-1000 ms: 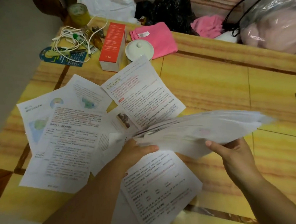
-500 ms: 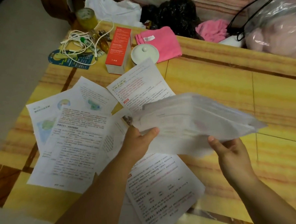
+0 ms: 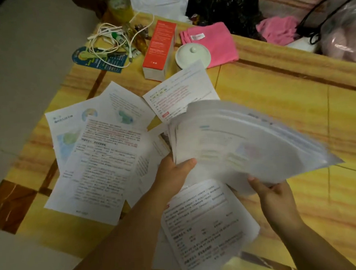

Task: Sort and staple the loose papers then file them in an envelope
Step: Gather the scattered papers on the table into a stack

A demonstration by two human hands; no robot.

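A thick, fanned stack of printed papers (image 3: 246,143) is held above the yellow table (image 3: 275,99), blurred by motion. My left hand (image 3: 173,174) grips the stack's left edge, thumb on top. My right hand (image 3: 274,193) holds the stack's lower edge from underneath. Several loose printed sheets lie spread on the table: one with red and black text (image 3: 104,166), a map sheet (image 3: 68,133), another sheet (image 3: 178,93) behind the stack, and one (image 3: 207,227) below the stack. No stapler or envelope is visible.
At the table's far end lie a red box (image 3: 159,48), a white lid (image 3: 192,55), a pink cloth (image 3: 215,40), tangled white cables (image 3: 113,45) and a yellow jar (image 3: 120,7). Bags (image 3: 343,26) sit at the back right. The floor (image 3: 19,71) is on the left.
The stack has tilted from nearly edge-on to showing its top face, its right end dropping lower. Both hands kept their hold on it.
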